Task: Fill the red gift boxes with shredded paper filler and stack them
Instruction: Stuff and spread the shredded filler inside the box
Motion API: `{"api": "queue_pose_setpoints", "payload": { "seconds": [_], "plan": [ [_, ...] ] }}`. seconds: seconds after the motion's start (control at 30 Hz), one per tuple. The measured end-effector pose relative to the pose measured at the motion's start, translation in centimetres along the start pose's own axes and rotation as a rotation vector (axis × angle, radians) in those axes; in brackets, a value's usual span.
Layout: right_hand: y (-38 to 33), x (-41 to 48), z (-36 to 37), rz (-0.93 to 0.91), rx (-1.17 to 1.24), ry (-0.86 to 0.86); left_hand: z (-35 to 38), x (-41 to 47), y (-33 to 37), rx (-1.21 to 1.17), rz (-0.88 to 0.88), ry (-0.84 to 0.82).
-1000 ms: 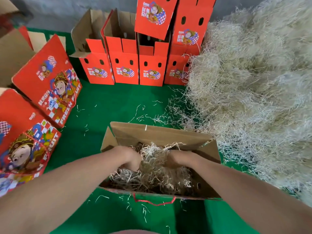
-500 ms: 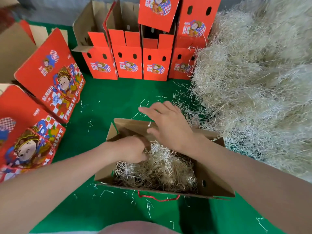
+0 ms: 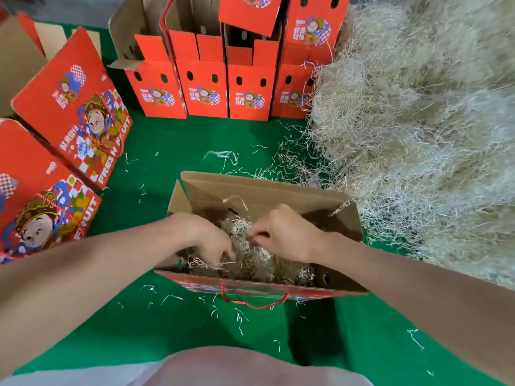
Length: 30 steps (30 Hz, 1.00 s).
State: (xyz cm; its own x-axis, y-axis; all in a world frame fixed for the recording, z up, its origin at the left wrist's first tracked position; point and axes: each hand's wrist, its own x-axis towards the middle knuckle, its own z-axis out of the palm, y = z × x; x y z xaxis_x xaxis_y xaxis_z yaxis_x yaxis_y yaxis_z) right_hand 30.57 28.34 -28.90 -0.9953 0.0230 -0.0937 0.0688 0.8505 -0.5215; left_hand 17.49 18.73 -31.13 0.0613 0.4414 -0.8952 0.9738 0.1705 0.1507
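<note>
The open box (image 3: 267, 195) stands on the green cloth (image 3: 172, 151) right in front of the person, its brown inside showing and only a thin strip of its red near face visible. The box floor is hidden under the shredded paper filler (image 3: 262, 263) and the two hands. The left hand (image 3: 207, 239) reaches down at the box's left side with its fingers bent and their tips sunk among the shreds; I cannot tell whether it grips any. The right hand (image 3: 288, 236) is close beside it, knuckles up, fingers curled and pinching a few strands near the middle. The filler covers the bottom of the box and lies well below the rim. A red cord handle (image 3: 253, 303) droops from the near wall.

To the right, a big loose heap (image 3: 418, 135) of the same shreds runs out of view, with stray strands scattered on the cloth. At the back stand the upright boxes (image 3: 206, 79) in a row, flaps raised, tops cut off by the picture edge; what they hold is out of sight. On the left, two printed boxes (image 3: 72, 107) lie tilted, the nearer one partly cut off.
</note>
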Motion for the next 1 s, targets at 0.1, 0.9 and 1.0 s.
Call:
{"api": "queue_pose_setpoints", "payload": {
  "seconds": [0.1,0.9,1.0],
  "plan": [
    [3.7,0.1,2.1,0.369,-0.142,-0.403,-1.7,-0.1,-0.8,-0.077,0.003,0.24],
    [6.0,-0.7,-0.7,0.823,0.037,-0.473,0.7,3.5,-0.5,-0.209,-0.218,0.222],
    [6.3,-0.6,-0.8,0.761,-0.017,-0.466,0.6,2.6,-0.1,-0.214,-0.134,0.234]
  ]
}}
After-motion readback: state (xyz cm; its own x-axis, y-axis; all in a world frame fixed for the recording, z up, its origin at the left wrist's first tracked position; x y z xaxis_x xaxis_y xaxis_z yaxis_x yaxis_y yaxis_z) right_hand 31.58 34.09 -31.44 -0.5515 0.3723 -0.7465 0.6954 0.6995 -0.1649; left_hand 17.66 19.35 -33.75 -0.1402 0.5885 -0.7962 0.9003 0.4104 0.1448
